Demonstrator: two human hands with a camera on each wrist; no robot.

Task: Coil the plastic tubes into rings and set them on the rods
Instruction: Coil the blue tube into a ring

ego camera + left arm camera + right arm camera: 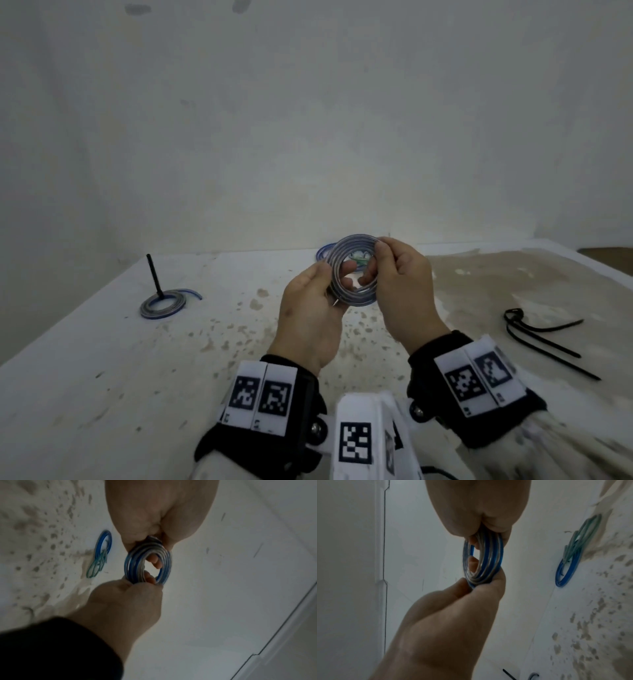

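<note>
Left hand [308, 318] and right hand [406, 291] both pinch coiled tube ring [352, 270], held upright above surface [102, 377]. Second ring [162, 303] round rod [154, 274] near left edge.

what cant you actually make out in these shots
- Head view: the blue and green tubes on the table are mostly hidden behind the held coil.
- Head view: left hand and right hand cover parts of the coil.
- Right wrist view: the black ties are cut off by the bottom edge.

The held coil [352, 270] is blue-and-clear striped, the rod [154, 274] black, the table [102, 377] white with brown speckles.
</note>
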